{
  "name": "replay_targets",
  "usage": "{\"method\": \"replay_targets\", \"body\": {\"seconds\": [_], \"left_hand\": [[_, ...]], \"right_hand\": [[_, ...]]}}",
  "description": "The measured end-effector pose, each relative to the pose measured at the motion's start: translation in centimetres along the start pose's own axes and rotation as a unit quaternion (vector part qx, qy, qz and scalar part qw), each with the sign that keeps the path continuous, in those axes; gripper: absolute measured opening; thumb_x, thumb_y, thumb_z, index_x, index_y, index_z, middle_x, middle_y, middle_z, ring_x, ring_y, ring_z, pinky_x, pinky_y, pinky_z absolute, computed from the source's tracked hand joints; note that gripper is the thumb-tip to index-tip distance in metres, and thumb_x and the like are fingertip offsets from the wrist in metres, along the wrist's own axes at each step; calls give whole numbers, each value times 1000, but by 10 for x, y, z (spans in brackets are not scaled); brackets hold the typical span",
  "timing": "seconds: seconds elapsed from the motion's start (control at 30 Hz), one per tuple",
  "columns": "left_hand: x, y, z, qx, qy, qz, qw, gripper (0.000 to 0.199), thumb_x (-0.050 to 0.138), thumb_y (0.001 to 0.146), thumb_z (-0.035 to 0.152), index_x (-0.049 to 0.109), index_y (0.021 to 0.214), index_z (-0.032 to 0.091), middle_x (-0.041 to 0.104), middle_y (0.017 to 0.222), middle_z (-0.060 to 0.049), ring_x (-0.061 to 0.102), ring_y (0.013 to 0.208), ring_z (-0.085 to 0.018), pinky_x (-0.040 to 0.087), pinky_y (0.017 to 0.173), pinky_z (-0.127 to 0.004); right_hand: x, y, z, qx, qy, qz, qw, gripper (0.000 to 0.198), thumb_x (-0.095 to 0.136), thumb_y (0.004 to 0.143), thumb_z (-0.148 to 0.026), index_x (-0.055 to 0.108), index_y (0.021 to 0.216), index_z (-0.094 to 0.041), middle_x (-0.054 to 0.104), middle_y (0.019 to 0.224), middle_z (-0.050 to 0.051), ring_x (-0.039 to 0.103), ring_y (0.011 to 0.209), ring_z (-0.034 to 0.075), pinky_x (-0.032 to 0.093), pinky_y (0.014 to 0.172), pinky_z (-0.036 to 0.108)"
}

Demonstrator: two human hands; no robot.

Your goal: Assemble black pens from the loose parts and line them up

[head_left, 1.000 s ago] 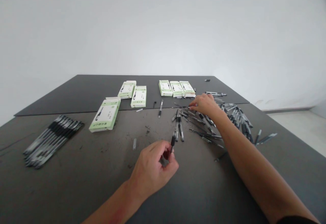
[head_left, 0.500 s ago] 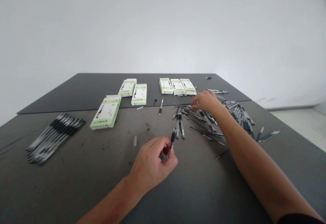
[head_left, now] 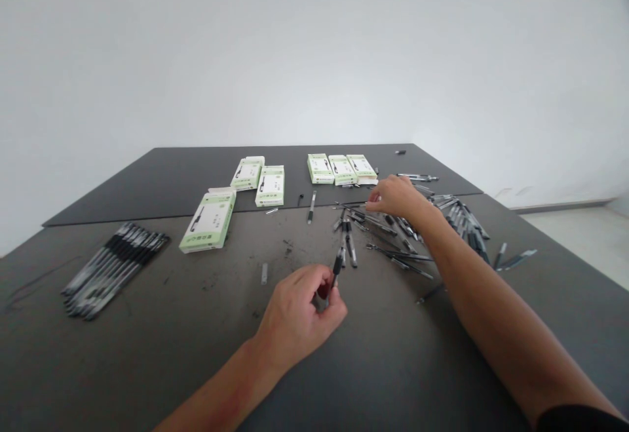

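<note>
My left hand (head_left: 302,314) is closed in a pinch around a pen (head_left: 337,264), tilted with its black grip end up, above the near part of the table. My right hand (head_left: 396,196) reaches to the far side of a scattered heap of pen parts (head_left: 403,238). Its fingertips are pressed together beside a thin dark pen refill (head_left: 351,205); whether they grip it I cannot make out. Two clear pen barrels with black grips (head_left: 348,245) lie just beyond my left hand.
A neat row of pens (head_left: 115,271) lies at left. Several green-and-white pen boxes (head_left: 209,220) stand farther back. A loose pen barrel (head_left: 311,207), a small clear tube (head_left: 264,273) and a black cap (head_left: 301,200) lie mid-table. More pen barrels (head_left: 466,225) are heaped at right.
The view has shifted slightly, so the boxes and pen row appear a little farther right. Both hands keep nearly the same poses, the pen still in my left hand.
</note>
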State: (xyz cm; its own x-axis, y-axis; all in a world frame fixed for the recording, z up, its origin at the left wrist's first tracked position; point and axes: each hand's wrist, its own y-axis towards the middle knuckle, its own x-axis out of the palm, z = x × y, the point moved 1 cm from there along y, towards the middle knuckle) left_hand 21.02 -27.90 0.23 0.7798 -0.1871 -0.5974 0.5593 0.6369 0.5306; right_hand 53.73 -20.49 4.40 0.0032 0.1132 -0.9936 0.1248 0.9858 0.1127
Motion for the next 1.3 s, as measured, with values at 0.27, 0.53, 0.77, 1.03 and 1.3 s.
{"method": "replay_targets", "body": {"seconds": [0.27,0.53,0.77,1.03,1.3], "left_hand": [[3,-2,7,-9,-25,-7,1000,9,59,86,14,60,82,22,67,72,1,65,66,-16,47,65,-27],[9,-4,12,-56,-79,-23,995,7,61,86,17,59,81,22,63,68,4,60,61,-13,43,63,-24],[9,-5,15,-73,-85,-37,993,8,60,86,17,59,79,21,62,67,5,59,60,-12,43,62,-22],[13,-8,20,-82,-114,-61,988,7,62,85,17,60,79,21,62,66,5,58,57,-10,43,58,-19],[13,-8,26,-89,-132,-77,984,8,61,85,17,60,77,20,60,64,6,56,55,-9,42,57,-19]], "right_hand": [[-25,-56,-60,-88,238,-26,967,46,35,109,-43,71,89,-22,75,88,4,65,81,19,49,77,29],[8,-110,-101,100,785,-67,607,44,94,76,-57,81,95,-20,69,85,0,48,66,8,41,58,19],[18,-118,-103,178,867,-129,447,44,104,65,-23,84,103,-16,73,88,-2,49,60,2,35,46,11],[13,-130,-110,157,877,-182,416,43,96,82,-31,81,117,-13,70,78,-5,55,57,1,44,48,11],[8,-135,-111,132,888,-151,414,27,94,85,-29,82,108,-22,85,100,-1,73,71,5,60,70,14]]}}
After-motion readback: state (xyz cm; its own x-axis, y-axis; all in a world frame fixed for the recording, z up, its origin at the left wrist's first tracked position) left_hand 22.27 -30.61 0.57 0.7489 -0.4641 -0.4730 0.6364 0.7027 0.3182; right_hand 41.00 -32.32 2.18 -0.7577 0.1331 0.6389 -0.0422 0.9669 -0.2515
